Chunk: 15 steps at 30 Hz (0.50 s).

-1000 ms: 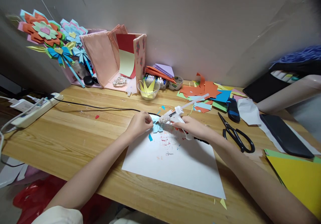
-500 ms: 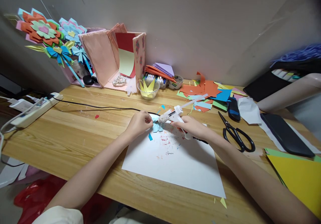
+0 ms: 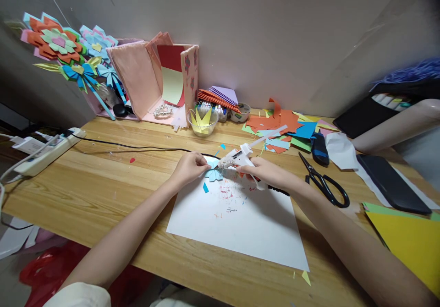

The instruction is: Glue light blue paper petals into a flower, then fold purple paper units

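With its fingers wrapped round the handle, my right hand [image 3: 270, 174] grips a white hot glue gun [image 3: 244, 158]. A clear glue stick [image 3: 270, 135] juts out of the gun's back end, and its nozzle points left, over a light blue folded paper piece [image 3: 215, 176]. My left hand [image 3: 192, 167] pinches the left side of this paper, thumb and forefinger close to the nozzle. Both are above the far part of a white sheet [image 3: 233, 238] marked with red and dark smudges. A small blue paper scrap [image 3: 205, 187] lies beside the folded piece.
Black scissors [image 3: 325, 183], a phone-like dark slab [image 3: 393, 183] and yellow paper [image 3: 409, 247] lie to the right. Coloured scraps [image 3: 285, 123] pile up behind. A clear bowl [image 3: 202, 123] holds a yellow paper shape. A black cord [image 3: 137, 147] runs from the power strip [image 3: 51, 151].
The glue gun has shifted slightly right, along with my right hand. More of the light blue paper's left side shows beside my left fingertips.
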### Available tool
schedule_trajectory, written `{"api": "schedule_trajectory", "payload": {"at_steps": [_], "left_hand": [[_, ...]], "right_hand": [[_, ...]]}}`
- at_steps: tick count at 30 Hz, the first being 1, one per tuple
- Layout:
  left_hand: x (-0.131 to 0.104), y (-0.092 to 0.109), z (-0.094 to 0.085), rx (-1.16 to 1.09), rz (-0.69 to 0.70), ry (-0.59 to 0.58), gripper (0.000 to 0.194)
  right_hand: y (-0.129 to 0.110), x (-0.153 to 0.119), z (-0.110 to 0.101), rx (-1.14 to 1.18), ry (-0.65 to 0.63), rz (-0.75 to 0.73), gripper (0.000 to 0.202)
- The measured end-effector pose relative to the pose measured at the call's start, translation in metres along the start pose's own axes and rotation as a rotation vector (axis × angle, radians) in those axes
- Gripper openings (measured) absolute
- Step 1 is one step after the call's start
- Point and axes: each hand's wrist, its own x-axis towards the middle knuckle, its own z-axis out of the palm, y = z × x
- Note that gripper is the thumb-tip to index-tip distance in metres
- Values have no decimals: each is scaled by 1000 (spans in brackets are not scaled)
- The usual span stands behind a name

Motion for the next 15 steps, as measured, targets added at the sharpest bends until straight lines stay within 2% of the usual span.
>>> {"api": "schedule_trajectory", "payload": {"at_steps": [4, 11, 15], "left_hand": [[0, 0, 4, 47, 1, 45, 17], [-1, 6, 4, 127, -14, 40, 14], [-2, 6, 5, 101, 18, 70, 15]], "right_hand": [[-1, -2, -2, -2, 7, 5, 34], [-1, -3, -4, -17, 11, 8, 34], [-4, -6, -7, 13, 0, -12, 32]]}}
